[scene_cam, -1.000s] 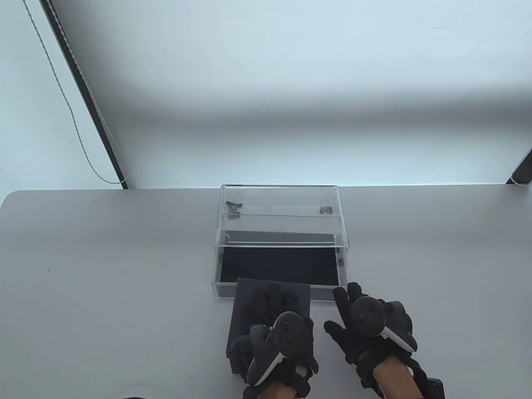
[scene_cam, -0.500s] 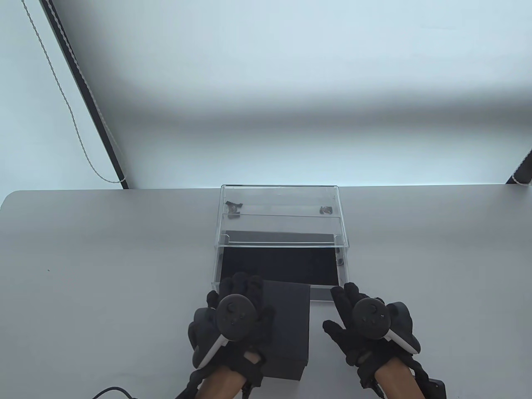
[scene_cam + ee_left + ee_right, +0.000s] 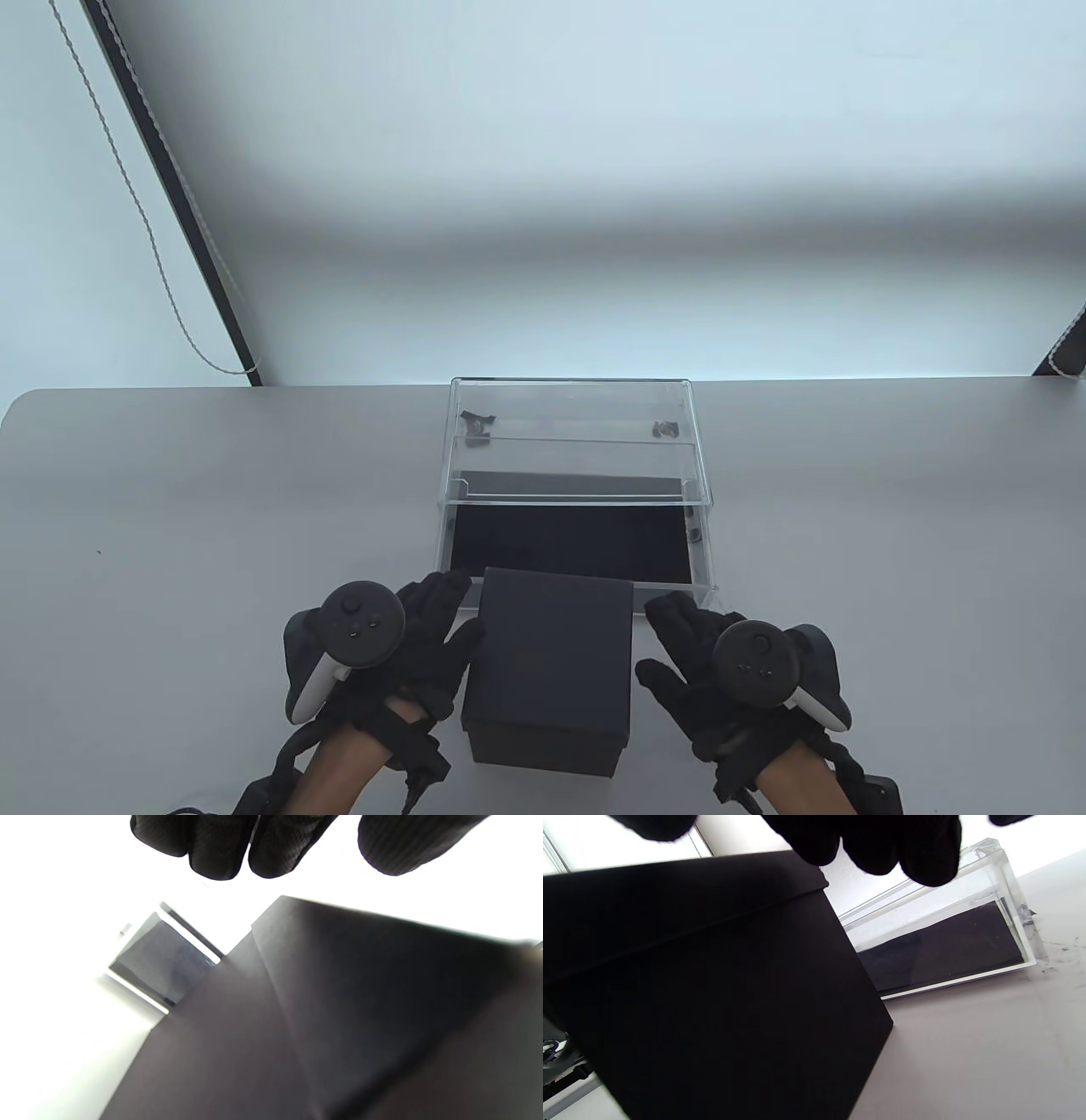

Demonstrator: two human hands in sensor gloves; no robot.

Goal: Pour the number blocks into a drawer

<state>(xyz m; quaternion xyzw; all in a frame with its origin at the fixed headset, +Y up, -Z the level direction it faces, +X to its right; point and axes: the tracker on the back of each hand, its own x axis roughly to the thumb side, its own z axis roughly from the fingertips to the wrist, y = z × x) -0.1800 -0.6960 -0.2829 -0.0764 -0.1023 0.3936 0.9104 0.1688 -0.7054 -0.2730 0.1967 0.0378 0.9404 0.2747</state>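
A black lidded box [image 3: 551, 662] stands shut on the grey table, just in front of a clear drawer [image 3: 568, 543] with a black liner, pulled out of its clear case [image 3: 577, 407]. No number blocks show. My left hand [image 3: 441, 620] is open at the box's left side, thumb close to its edge. My right hand [image 3: 670, 641] is open just right of the box, a small gap between. In the left wrist view the box [image 3: 339, 1005] lies below my fingers [image 3: 220, 844]. In the right wrist view the box [image 3: 712, 984] and the drawer [image 3: 946, 942] lie below my fingers [image 3: 882, 840].
Two small dark bits [image 3: 478, 422] [image 3: 665, 429] lie at the back inside the clear case. A beaded cord [image 3: 153, 246] hangs at the far left beyond the table. A black device [image 3: 882, 789] sits by my right wrist.
My left hand has come off the top of the box and moved left to its side. My right hand has shifted slightly towards the box. The box has not moved.
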